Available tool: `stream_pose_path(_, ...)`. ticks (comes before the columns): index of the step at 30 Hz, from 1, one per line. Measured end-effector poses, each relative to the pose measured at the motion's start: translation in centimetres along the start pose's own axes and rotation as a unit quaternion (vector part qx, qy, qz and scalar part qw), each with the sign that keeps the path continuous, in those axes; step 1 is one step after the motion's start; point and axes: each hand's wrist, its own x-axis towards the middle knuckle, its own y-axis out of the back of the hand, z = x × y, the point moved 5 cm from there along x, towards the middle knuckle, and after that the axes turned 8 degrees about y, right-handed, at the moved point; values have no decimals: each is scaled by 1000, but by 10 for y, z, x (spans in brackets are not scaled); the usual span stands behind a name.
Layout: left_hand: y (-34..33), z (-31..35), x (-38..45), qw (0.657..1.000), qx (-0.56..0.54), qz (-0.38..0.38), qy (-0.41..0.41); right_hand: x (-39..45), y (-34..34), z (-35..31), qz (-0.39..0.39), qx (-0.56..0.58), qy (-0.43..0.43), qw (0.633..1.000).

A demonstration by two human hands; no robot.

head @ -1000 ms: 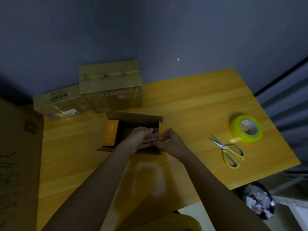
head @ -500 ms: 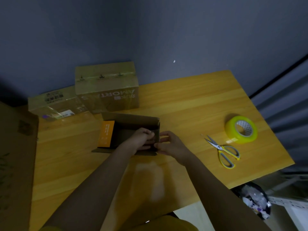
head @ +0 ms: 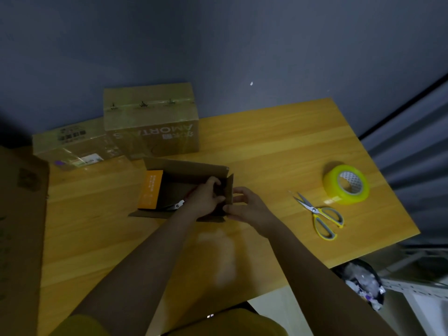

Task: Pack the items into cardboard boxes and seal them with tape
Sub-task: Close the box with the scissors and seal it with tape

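A small open cardboard box (head: 184, 169) stands in the middle of the wooden table (head: 266, 146). An orange carton (head: 150, 191) stands upright inside it at the left end, and a small metal tool (head: 175, 205) lies on the box floor. My left hand (head: 206, 198) reaches into the right end of the box, fingers curled round a dark item that I cannot make out. My right hand (head: 244, 206) holds the box's right flap from outside. A roll of yellow-green tape (head: 346, 187) and yellow-handled scissors (head: 320, 215) lie to the right.
Two taped cardboard boxes stand against the wall: a tall one (head: 150, 122) and a lower one (head: 70, 144) left of it. A large cardboard sheet (head: 19, 226) leans at the left edge. A bin with rubbish (head: 363, 284) sits below the table's right corner.
The orange thing my right hand pinched at the box's right end is gone from view. The right flap now stands up with my right hand on it. My left hand sits deeper in the box.
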Motion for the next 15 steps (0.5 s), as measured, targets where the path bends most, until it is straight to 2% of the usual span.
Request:
stream_pose_path(4, 21, -1, -10, 999, 1, 50, -21, -2, 0, 0, 10, 12, -8, 1000)
stream_pose_path(9, 11, 9, -32, 996, -59, -60, -41, -6, -1, -1, -13, 28, -33, 999)
stream_pose_path(15, 6, 25, -44, 997, -20, -33, -63, -9, 0, -10, -10, 48, -31, 998)
